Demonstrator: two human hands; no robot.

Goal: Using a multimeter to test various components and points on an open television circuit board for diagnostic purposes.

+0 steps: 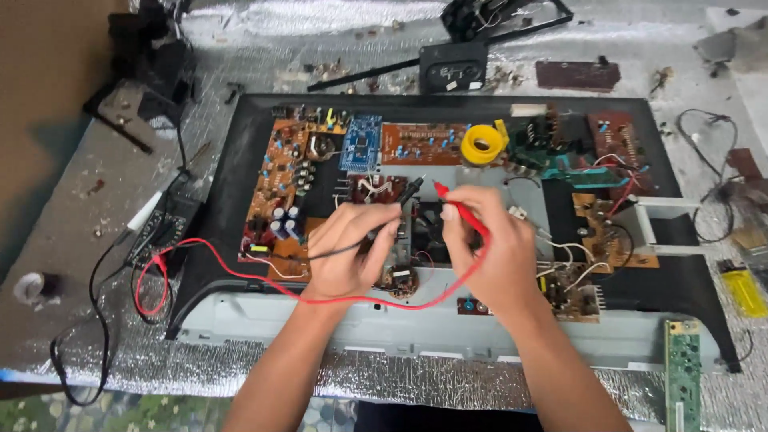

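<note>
Left hand (348, 250) pinching black probe (398, 204), right hand (486, 248) pinching red probe (462, 210), both tips near brown circuit board (376, 190), multimeter (164, 224) well left.

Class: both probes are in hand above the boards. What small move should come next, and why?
Probably lower both tips onto the small brown board. The left hand holds the black probe and the right hand the red probe, tips close together just above it.

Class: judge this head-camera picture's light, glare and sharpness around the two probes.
Head view: even, soft light; glare on the silver foil sheet at the top; left hand and right hand with the black probe and red probe reasonably sharp; edges slightly bowed.
</note>
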